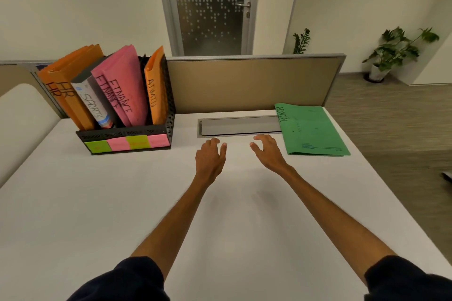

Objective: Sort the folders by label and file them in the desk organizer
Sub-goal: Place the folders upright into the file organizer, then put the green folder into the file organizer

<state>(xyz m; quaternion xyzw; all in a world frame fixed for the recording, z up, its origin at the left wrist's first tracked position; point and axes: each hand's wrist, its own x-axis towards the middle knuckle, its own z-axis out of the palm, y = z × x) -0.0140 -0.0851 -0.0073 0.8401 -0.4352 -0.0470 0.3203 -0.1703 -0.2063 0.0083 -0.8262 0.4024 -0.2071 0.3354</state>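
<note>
A black mesh desk organizer (168, 127) stands at the back left of the white desk, with green and pink sticky labels on its front. Upright in it are two orange HR folders (66, 85), a grey SPORTS binder (94, 105), two pink FINANCE folders (124, 88) and an orange ADMIN folder (154, 90). A green ADMIN folder (311, 129) lies flat at the back right. My left hand (210, 156) and my right hand (267, 151) hover over the desk between the organizer and the green folder, fingers spread, holding nothing.
A grey cable-tray lid (239, 126) is set into the white desk (122, 203) just beyond my hands, partly under the green folder. A tan partition panel (244, 80) runs along the back edge. Potted plants (393, 54) and a frosted door (210, 5) lie beyond.
</note>
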